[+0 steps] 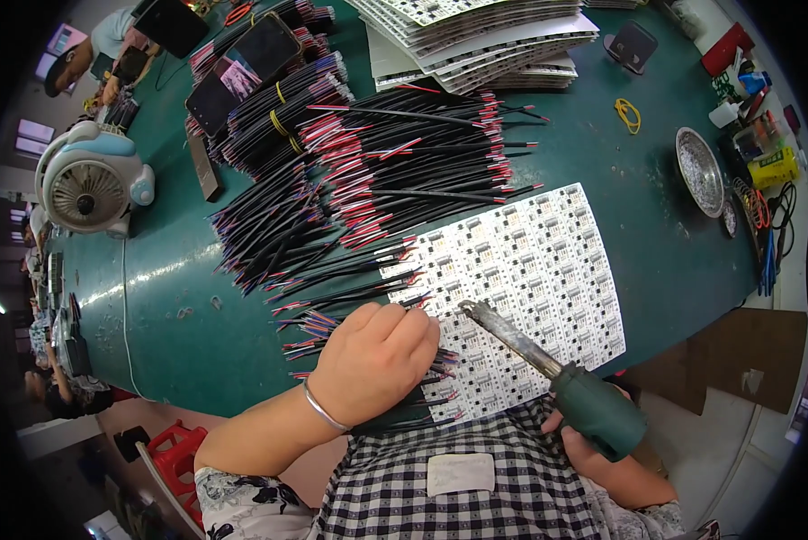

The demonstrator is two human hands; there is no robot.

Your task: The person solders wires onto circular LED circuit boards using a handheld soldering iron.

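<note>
My right hand (593,450) grips a soldering iron (602,416) by its green handle. The iron's metal barrel slants up and left, and its tip is over a white circuit board sheet (548,261) covered in rows of small components. At the sheet's left edge my left hand (372,355) is closed, fingers curled down among the wires; its fingertips are hidden, so what it pinches does not show. Short black wires (336,286) with red and bluish stripped ends lie along that edge, some ends resting on the sheet.
Beyond the sheet lie heaps of black wires (431,148), banded bundles (282,112) and a phone (271,45). Stacked board sheets (476,45) stand at the back. A small fan (89,184) is at left; a metal bowl (699,171) and yellow bottle (773,168) at right. Another person (107,45) sits far left.
</note>
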